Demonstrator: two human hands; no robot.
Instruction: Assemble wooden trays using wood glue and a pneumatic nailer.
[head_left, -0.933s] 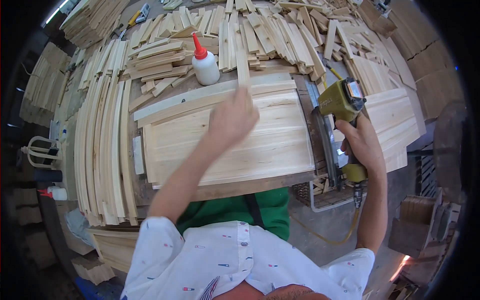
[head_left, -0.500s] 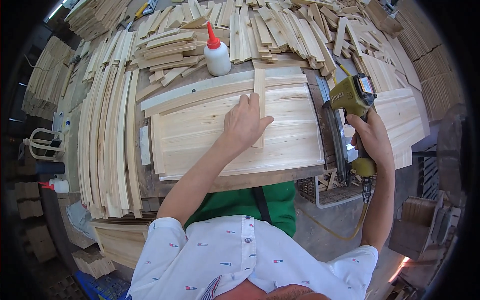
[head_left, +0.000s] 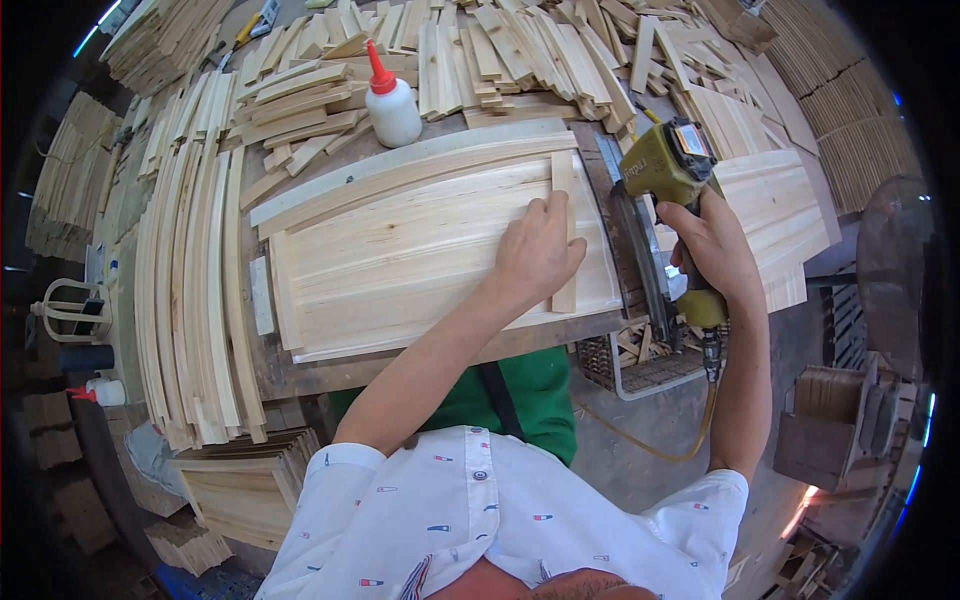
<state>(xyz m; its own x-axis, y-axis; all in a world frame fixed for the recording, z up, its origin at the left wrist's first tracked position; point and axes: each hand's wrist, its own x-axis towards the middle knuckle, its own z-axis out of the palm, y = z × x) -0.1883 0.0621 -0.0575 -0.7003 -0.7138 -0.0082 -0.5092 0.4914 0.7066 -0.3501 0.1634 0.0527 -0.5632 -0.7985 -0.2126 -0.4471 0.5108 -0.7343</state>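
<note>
A pale wooden panel (head_left: 420, 260) lies flat on the workbench in front of me. One long wood strip (head_left: 400, 192) runs along its far edge, and a shorter side strip (head_left: 287, 290) lies along its left edge. White lines that look like glue show at the right and near edges. My left hand (head_left: 538, 252) is closed on a short wood strip (head_left: 564, 180), which stands lengthwise near the panel's right edge. In my right hand (head_left: 712, 245) is a green air nail gun (head_left: 665, 165), held right of the panel with a hose at its base.
A white glue bottle (head_left: 394, 112) with a red nozzle stands beyond the panel. Loose wood pieces (head_left: 500, 60) pile up at the back. Long strips (head_left: 190, 290) lie at the left. A wire basket (head_left: 650, 372) and the yellow air hose (head_left: 660, 455) hang below the bench's right side.
My left hand has carried the short wood strip from the panel's middle rightward, close to its right edge. The nail gun stays in my right hand, and the whole view has shifted slightly.
</note>
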